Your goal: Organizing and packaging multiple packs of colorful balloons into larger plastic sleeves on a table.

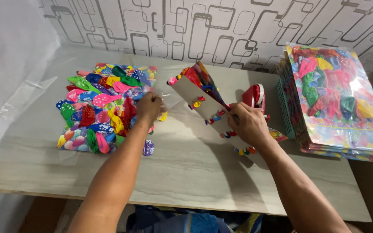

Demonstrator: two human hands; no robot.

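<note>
balloons (96, 110) of many colours lie loose in a heap over a printed card at our nine o'clock, so we judge a good part of the sorting done, though the heap is not bagged. our left hand (149, 108) is closed on the edge of a clear plastic sleeve (169, 101) just beside the heap. our right hand (248, 123) is clamped on a grey backing card (203, 103), held tilted at twelve o'clock, with small balloons showing along its edges and a bunch at its top. behind it stands a red tape dispenser (255, 96). at our three o'clock a stack of finished packs (337, 99), flat, glossy, rectangular, with bright balloon prints, leans on a green basket (283, 108). on the grey table (186, 172), we judge this pack still open and left to seal.
</note>
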